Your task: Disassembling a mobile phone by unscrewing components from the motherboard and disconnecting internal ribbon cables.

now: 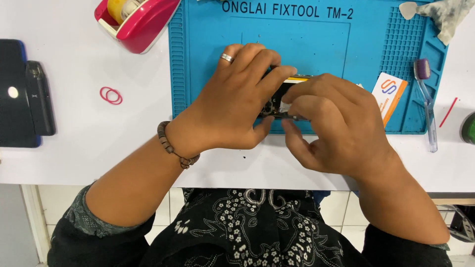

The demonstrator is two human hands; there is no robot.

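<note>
Two hands meet over the near edge of a blue mat, sharing one small dark device with opened innards. Left hand is curled over the device's left end, thumb below and fingers above; right hand pinches its right end, fingertips closed on it. Its long axis seems to run left to right between the palms, though most of it is hidden. Beyond the left hand sits a pink tape dispenser holding a yellow roll; to the right hand's right lie a card and brush; its far corner holds a rag. Rubber bands rest on the white surface, left of the left hand.
</note>
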